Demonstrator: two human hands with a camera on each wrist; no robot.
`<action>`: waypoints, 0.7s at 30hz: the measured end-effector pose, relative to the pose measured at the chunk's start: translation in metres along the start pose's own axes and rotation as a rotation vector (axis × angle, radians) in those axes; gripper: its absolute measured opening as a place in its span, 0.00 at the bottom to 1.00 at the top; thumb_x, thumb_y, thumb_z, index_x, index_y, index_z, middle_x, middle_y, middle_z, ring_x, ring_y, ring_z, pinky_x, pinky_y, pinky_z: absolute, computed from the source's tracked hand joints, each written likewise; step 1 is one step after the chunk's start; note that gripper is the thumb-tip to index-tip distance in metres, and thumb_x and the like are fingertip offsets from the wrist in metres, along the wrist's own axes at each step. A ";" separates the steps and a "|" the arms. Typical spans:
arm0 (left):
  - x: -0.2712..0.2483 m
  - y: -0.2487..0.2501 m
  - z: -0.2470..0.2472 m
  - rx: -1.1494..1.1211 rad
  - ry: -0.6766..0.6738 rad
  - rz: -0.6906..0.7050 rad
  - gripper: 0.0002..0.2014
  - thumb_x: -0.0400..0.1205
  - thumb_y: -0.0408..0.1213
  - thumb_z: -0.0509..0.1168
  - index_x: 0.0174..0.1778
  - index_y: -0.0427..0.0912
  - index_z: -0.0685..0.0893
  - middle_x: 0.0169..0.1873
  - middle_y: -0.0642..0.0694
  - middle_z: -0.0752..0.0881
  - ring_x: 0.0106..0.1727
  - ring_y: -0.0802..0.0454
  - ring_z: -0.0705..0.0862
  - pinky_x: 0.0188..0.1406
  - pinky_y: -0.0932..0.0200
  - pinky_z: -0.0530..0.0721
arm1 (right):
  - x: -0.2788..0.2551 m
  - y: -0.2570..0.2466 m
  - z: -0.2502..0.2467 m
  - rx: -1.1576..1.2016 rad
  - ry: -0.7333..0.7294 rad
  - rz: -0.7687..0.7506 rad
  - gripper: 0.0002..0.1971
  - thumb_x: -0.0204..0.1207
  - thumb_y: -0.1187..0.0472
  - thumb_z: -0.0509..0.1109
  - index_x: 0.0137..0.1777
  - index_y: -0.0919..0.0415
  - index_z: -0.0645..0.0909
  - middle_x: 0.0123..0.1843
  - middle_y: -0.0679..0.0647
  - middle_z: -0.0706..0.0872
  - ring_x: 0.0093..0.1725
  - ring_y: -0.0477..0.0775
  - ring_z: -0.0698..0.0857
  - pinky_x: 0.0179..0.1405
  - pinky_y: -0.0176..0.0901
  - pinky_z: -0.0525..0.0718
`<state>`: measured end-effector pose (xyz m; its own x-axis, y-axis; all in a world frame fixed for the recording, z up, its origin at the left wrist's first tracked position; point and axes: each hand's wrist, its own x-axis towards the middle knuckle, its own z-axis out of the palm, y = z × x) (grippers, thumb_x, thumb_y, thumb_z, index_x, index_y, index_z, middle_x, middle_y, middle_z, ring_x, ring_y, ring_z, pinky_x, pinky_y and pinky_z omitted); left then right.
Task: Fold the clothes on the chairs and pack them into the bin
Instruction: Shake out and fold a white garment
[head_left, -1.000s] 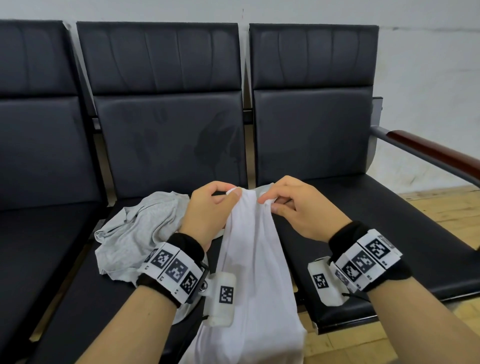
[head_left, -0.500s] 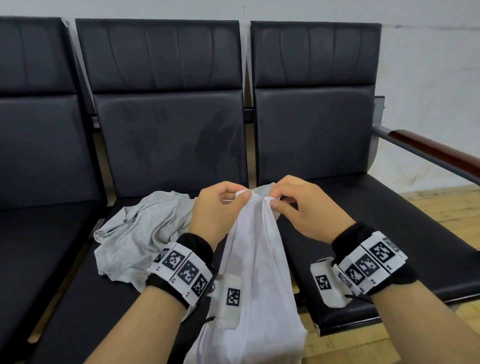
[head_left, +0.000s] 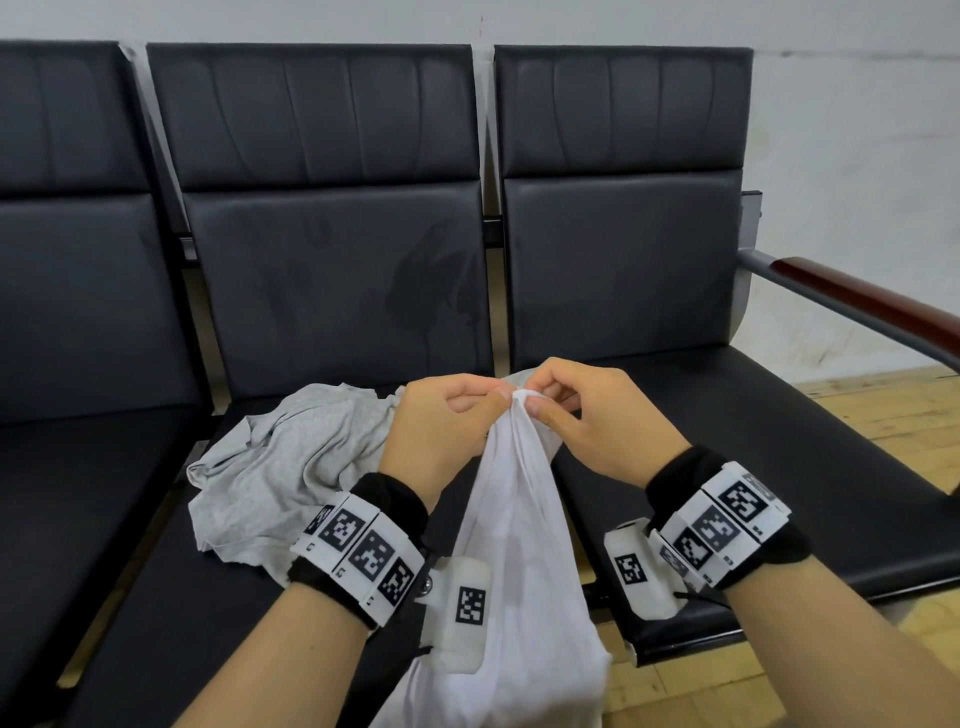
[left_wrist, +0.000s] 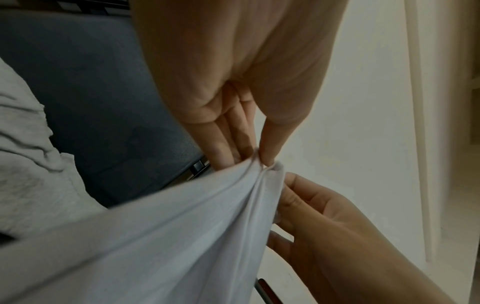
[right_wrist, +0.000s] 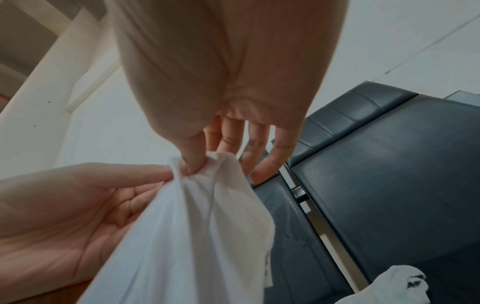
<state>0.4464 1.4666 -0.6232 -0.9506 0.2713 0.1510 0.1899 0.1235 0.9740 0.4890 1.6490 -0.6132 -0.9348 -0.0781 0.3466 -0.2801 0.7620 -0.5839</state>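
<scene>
Two hands (head_left: 514, 415) pinch white garment (head_left: 514, 545) above black chairs (head_left: 332, 291)

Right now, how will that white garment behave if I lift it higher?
Likely floppy: the white garment hangs in limp folds from both pinches. Probably light, since fingertips alone carry it. It may slip, being bunched.

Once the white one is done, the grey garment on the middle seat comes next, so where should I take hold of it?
The grey garment lies crumpled on the middle seat, no collar or hem clearly showing. Probably best pinch its raised upper edge near the backrest from above and lift so it hangs open. Both the left hand and the right hand are pinching the white garment now.
</scene>
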 end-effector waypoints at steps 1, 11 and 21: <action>-0.001 0.001 0.000 -0.012 -0.020 -0.005 0.07 0.85 0.38 0.73 0.57 0.43 0.93 0.44 0.48 0.95 0.48 0.51 0.94 0.54 0.42 0.94 | 0.000 0.001 0.000 0.002 0.005 0.000 0.04 0.86 0.53 0.70 0.55 0.50 0.84 0.47 0.43 0.87 0.48 0.42 0.87 0.52 0.36 0.85; -0.006 0.003 -0.001 0.010 -0.124 0.045 0.10 0.90 0.36 0.65 0.60 0.45 0.92 0.48 0.48 0.95 0.50 0.52 0.94 0.56 0.46 0.93 | 0.000 0.002 -0.003 0.022 0.035 0.004 0.08 0.82 0.53 0.75 0.57 0.47 0.80 0.46 0.43 0.88 0.47 0.42 0.88 0.49 0.33 0.85; -0.007 0.007 -0.001 0.063 -0.171 0.075 0.11 0.87 0.34 0.69 0.64 0.46 0.90 0.49 0.51 0.95 0.54 0.54 0.94 0.61 0.45 0.91 | 0.000 0.009 -0.003 -0.005 0.069 0.032 0.09 0.80 0.49 0.76 0.57 0.48 0.85 0.42 0.44 0.90 0.45 0.42 0.88 0.52 0.43 0.89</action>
<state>0.4538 1.4643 -0.6173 -0.8785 0.4397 0.1868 0.2789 0.1546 0.9478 0.4868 1.6579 -0.6161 -0.9260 -0.0089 0.3775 -0.2488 0.7663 -0.5923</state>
